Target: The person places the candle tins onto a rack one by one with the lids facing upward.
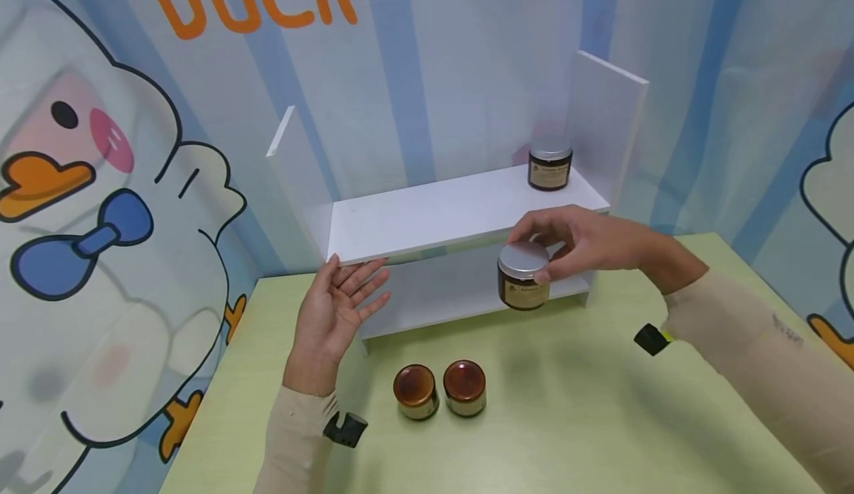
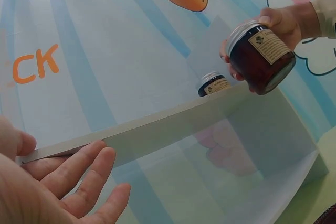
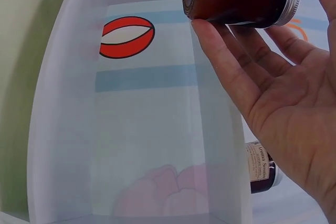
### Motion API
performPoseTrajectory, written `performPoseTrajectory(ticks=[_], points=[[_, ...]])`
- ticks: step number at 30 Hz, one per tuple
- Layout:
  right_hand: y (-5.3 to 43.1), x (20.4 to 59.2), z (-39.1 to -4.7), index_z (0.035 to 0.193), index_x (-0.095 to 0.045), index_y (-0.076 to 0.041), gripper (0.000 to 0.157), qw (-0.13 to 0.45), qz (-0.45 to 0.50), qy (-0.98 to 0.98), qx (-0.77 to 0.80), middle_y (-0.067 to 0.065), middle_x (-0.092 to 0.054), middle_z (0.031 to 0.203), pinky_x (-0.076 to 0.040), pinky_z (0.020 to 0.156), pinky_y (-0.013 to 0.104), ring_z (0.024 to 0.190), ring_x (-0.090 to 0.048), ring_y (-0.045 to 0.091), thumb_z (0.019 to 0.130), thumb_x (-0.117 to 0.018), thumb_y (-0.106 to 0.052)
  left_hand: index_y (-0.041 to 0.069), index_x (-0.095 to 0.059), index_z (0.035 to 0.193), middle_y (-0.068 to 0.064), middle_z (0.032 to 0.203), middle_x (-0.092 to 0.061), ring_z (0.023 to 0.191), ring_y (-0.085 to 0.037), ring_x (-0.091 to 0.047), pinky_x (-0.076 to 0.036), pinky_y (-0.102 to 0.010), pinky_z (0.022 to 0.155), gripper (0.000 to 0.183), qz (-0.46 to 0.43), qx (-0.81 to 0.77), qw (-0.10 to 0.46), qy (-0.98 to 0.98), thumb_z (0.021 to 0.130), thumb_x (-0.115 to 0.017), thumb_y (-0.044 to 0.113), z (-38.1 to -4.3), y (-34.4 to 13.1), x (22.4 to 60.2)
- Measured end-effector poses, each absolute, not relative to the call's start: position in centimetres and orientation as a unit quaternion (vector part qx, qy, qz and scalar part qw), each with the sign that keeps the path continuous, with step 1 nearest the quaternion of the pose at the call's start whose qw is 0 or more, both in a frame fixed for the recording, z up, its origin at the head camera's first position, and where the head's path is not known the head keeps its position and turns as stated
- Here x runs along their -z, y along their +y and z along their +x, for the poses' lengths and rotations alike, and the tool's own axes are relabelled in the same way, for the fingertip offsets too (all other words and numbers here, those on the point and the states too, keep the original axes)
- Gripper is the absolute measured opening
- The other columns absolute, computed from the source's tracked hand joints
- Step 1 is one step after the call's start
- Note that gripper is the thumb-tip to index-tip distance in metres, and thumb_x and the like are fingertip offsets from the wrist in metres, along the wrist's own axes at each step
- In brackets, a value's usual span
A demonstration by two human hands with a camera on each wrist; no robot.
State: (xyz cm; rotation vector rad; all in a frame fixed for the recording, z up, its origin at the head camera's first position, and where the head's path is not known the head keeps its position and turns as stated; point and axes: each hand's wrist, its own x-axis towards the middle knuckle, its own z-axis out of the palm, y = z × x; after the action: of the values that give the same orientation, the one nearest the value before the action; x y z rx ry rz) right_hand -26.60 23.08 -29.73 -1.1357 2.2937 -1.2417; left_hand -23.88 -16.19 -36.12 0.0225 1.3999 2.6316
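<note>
My right hand (image 1: 580,242) holds an amber jar (image 1: 524,286) by its silver lid, in front of the white shelf unit. The jar has a tan label; the right wrist view shows its dark reddish side above my fingers (image 3: 226,59). At the left end of the upper shelf (image 1: 414,216), my left hand (image 1: 330,316) touches the front edge, palm up, its fingers spread and mostly straight beneath the board. Another silver-lidded amber jar (image 1: 550,166) stands on the upper shelf at its right end. On the table, two labelled jars (image 1: 416,392) (image 1: 465,388) stand side by side, amber tops showing.
Upright side panels (image 1: 607,123) rise at both ends of the shelf. A lower shelf (image 1: 440,290) lies beneath. The unit stands on a pale green table (image 1: 567,420), before a blue-striped backdrop (image 1: 460,56) with duck drawings.
</note>
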Motion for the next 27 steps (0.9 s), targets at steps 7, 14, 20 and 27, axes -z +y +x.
performPoseTrajectory(ticks=[7,14,20,27], points=[[23.0,28.2,-27.0,0.132,-0.059,-0.012,0.046,0.157,-0.393,0.807,0.412,0.007,-0.061,0.13,-0.057,0.091,0.042,0.116,-0.061,0.025,0.091,-0.078,-0.013,0.003,-0.051,0.139,-0.007,0.118,-0.076,0.118,-0.025,-0.068,-0.049,-0.05,0.106,0.052,0.006,-0.879,0.079,0.47,0.111,-0.039,0.044,-23.8,-16.2,36.1],[22.9,27.0,-27.6,0.131,-0.059,-0.01,0.045,0.154,-0.383,0.822,0.393,0.007,-0.06,0.13,-0.052,0.098,0.047,0.117,-0.06,0.027,0.091,-0.078,-0.015,0.002,-0.049,0.141,-0.01,0.125,-0.072,0.119,-0.026,-0.067,-0.048,-0.051,0.107,0.053,0.006,-0.879,0.077,0.47,0.111,-0.04,0.044,-23.9,-16.2,36.1],[22.7,26.1,-27.9,0.131,-0.059,-0.013,0.046,0.157,-0.373,0.833,0.378,0.005,-0.059,0.13,-0.05,0.101,0.05,0.119,-0.059,0.025,0.09,-0.08,-0.019,0.002,-0.051,0.14,-0.013,0.131,-0.068,0.119,-0.026,-0.068,-0.048,-0.052,0.107,0.052,0.002,-0.88,0.076,0.469,0.11,-0.04,0.044,-23.9,-16.1,36.0],[22.6,25.4,-28.4,0.13,-0.058,-0.014,0.047,0.163,-0.382,0.831,0.371,0.005,-0.06,0.127,-0.051,0.1,0.048,0.116,-0.062,0.025,0.089,-0.08,-0.016,0.003,-0.052,0.138,-0.014,0.132,-0.067,0.118,-0.026,-0.068,-0.049,-0.051,0.105,0.051,0.0,-0.881,0.078,0.467,0.11,-0.041,0.044,-23.8,-16.1,36.0]])
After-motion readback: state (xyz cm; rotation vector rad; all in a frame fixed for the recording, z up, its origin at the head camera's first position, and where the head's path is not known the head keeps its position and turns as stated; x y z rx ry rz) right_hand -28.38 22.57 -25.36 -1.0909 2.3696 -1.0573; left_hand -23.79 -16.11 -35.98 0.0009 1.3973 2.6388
